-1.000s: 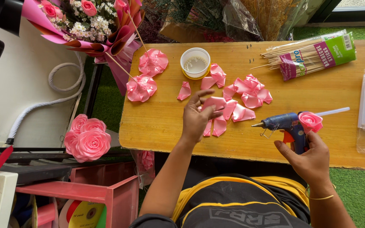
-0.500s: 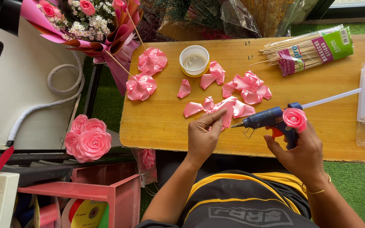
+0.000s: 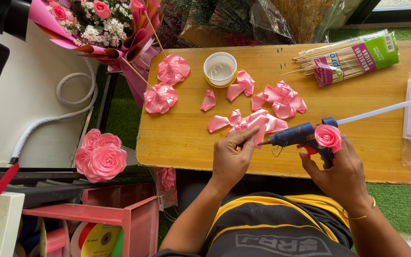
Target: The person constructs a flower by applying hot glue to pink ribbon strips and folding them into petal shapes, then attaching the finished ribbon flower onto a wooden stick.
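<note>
1 glue gun [image 3: 296, 135], 1 white cup [image 3: 220, 69], 1 skewer pack [image 3: 348, 58], 2 flat ribbon rosettes [image 3: 161, 98], 1 small ribbon rose [image 3: 328, 136], 3 clustered pink roses [image 3: 99, 155], roughly 10 loose ribbon petals [image 3: 218, 123]

Craft workspace: ribbon petals [image 3: 281, 100], glue gun [image 3: 296, 135], bouquet [image 3: 96, 24].

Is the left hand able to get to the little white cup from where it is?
Probably yes. The left hand rests by the petals, and only loose pink ribbon petals lie between it and the white cup; nothing tall blocks it.
</note>
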